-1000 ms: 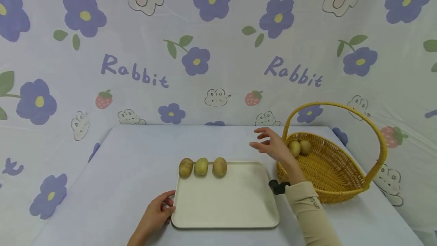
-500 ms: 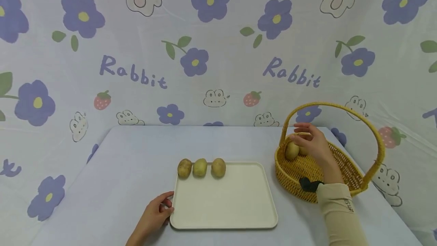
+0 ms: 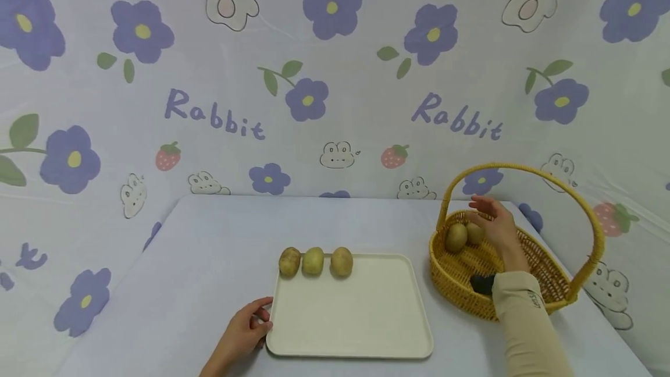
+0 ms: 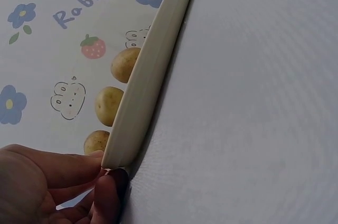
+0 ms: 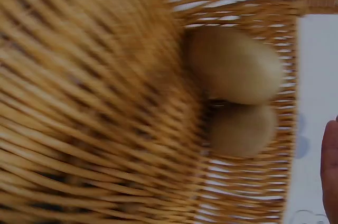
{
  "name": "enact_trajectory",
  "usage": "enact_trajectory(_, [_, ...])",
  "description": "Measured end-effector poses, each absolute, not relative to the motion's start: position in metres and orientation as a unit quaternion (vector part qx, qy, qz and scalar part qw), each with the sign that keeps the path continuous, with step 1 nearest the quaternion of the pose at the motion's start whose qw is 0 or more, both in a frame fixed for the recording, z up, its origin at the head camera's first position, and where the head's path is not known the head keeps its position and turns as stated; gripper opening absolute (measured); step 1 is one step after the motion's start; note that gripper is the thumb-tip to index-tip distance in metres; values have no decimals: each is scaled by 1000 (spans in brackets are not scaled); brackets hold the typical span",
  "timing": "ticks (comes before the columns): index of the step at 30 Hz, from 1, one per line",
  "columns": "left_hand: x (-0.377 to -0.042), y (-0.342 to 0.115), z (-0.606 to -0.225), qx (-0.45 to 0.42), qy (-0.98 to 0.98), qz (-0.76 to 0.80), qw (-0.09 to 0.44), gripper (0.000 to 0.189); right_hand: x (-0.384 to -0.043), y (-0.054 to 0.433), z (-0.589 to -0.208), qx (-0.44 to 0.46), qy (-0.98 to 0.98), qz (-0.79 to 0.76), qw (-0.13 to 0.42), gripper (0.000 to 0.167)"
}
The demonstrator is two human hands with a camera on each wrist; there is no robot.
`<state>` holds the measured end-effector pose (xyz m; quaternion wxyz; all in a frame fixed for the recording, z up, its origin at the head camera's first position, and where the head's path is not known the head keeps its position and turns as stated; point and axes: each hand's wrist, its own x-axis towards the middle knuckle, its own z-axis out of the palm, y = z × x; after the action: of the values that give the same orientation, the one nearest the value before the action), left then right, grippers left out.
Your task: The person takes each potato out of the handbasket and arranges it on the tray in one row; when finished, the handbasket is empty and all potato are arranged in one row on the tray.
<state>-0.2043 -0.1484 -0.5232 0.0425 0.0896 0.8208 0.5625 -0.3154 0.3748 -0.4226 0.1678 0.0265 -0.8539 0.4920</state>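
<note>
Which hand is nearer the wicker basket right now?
Right. The right hand is above the basket, its fingers holding nothing; the left hand is at the left edge of the tray, with the tray between it and the basket.

From here I read "Rabbit" twice in purple on the patterned cloth [image 3: 366,132], left and right of mid-frame, and again in the left wrist view's upper left; the beige sleeve's [image 3: 531,336] dark lettering [image 3: 534,299], lower right (too tiny for me), defeats my eyes.
</note>
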Motion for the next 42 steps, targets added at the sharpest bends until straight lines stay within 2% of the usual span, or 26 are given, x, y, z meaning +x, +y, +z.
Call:
enact_trajectory(7, [-202, -145, -522, 91, 822, 561, 44, 46, -320, 379, -449, 64, -885, 456, 68, 56])
enact_trajectory(15, [-204, -145, -518, 88, 826, 555, 32, 45, -326, 377, -453, 121, -913, 388, 34, 58])
enact_trajectory(20, [-203, -145, -518, 82, 825, 559, 34, 46, -321, 376, -459, 121, -919, 368, -72, 68])
enact_trajectory(22, [-204, -145, -518, 81, 827, 556, 35, 46, -320, 376, -460, 113, -917, 370, -95, 72])
enact_trajectory(27, [-204, -145, -519, 84, 827, 555, 40, 46, -315, 375, -453, 110, -922, 364, -73, 69])
enact_trajectory(34, [-204, -143, -519, 93, 823, 559, 43, 46, -311, 374, -422, 135, -907, 395, -57, 69])
enact_trajectory(42, [-203, -147, -517, 80, 824, 559, 40, 46, -307, 336, -396, 207, -860, 463, -55, 60])
